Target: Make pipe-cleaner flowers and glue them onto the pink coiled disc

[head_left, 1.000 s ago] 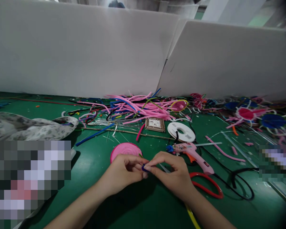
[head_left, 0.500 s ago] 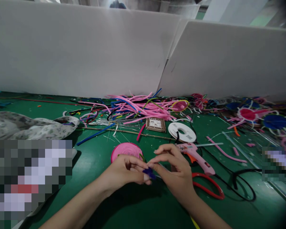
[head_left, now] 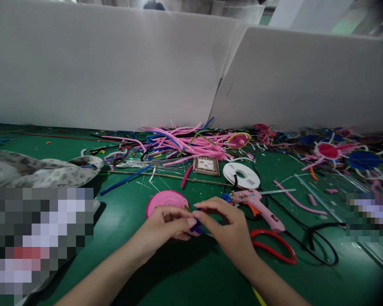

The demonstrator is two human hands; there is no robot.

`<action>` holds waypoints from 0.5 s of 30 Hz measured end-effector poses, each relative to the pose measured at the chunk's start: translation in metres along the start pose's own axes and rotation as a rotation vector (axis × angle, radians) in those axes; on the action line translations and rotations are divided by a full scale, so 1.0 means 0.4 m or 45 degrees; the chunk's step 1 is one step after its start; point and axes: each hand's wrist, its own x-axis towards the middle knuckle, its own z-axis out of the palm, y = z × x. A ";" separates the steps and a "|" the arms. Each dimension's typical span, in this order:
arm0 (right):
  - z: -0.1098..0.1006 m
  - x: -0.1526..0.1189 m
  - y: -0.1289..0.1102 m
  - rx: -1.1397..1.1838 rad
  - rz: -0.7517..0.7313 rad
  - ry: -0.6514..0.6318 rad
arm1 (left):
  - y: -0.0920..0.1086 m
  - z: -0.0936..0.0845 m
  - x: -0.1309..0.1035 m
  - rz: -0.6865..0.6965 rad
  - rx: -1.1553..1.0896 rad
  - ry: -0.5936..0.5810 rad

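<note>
A small dark-blue fuzzy piece (head_left: 196,227), looking like bent pipe cleaner, is pinched between my two hands. My left hand (head_left: 167,225) grips it with thumb and fingertips. From the other side my right hand (head_left: 228,225) closes its thumb and index finger on its upper edge. My fingers cover much of the piece, so its full shape is hidden. Just behind my left hand lies a flat pink coiled disc (head_left: 166,199), partly covered, with a bit of green at its edge. A pink glue gun (head_left: 261,208) rests beyond my right hand, near red-handled scissors (head_left: 276,246).
Pink pipe cleaners (head_left: 191,142) lie heaped at the back before a white partition (head_left: 108,68). A white spool (head_left: 241,175) and a small framed box (head_left: 206,165) stand in front. Patterned cloth (head_left: 41,168) is at left; finished-looking fuzzy shapes (head_left: 332,151) crowd the right. A black cord (head_left: 328,263) loops there.
My left thumb has moved up onto the blue piece, which is now more covered. My right fingers have drawn lower and closer together. The view has shifted slightly.
</note>
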 end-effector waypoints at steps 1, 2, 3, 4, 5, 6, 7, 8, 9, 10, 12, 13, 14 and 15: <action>0.000 0.000 0.002 0.010 0.011 0.003 | -0.001 -0.001 0.002 0.017 -0.005 0.026; 0.000 -0.001 0.003 0.027 0.029 0.016 | -0.003 -0.002 0.005 0.054 -0.014 0.061; 0.000 -0.002 0.005 0.049 0.056 0.032 | -0.004 -0.003 0.007 0.104 -0.023 0.098; 0.000 -0.003 0.006 0.075 0.086 0.045 | -0.004 -0.004 0.010 0.160 -0.033 0.134; 0.000 -0.004 0.007 0.105 0.117 0.044 | -0.004 -0.004 0.012 0.215 -0.038 0.166; 0.000 -0.005 0.007 0.136 0.141 0.034 | -0.003 -0.004 0.013 0.258 -0.036 0.193; 0.000 -0.006 0.007 0.163 0.152 0.016 | -0.001 -0.004 0.014 0.284 -0.026 0.209; 0.001 -0.007 0.007 0.181 0.150 -0.003 | 0.000 -0.003 0.014 0.296 -0.014 0.216; 0.001 -0.008 0.006 0.185 0.137 -0.018 | 0.000 -0.003 0.014 0.304 -0.005 0.218; 0.002 -0.008 0.005 0.177 0.119 -0.025 | 0.000 -0.002 0.014 0.308 0.000 0.222; 0.003 -0.008 0.003 0.149 0.090 -0.019 | -0.002 -0.001 0.012 0.307 0.000 0.225; 0.004 -0.007 0.003 0.146 0.089 -0.015 | -0.003 0.000 0.011 0.312 0.001 0.212; 0.003 -0.005 0.002 0.157 0.098 -0.009 | -0.003 0.000 0.010 0.326 0.011 0.188; 0.003 -0.004 0.002 0.180 0.113 0.000 | -0.004 0.002 0.009 0.350 0.031 0.157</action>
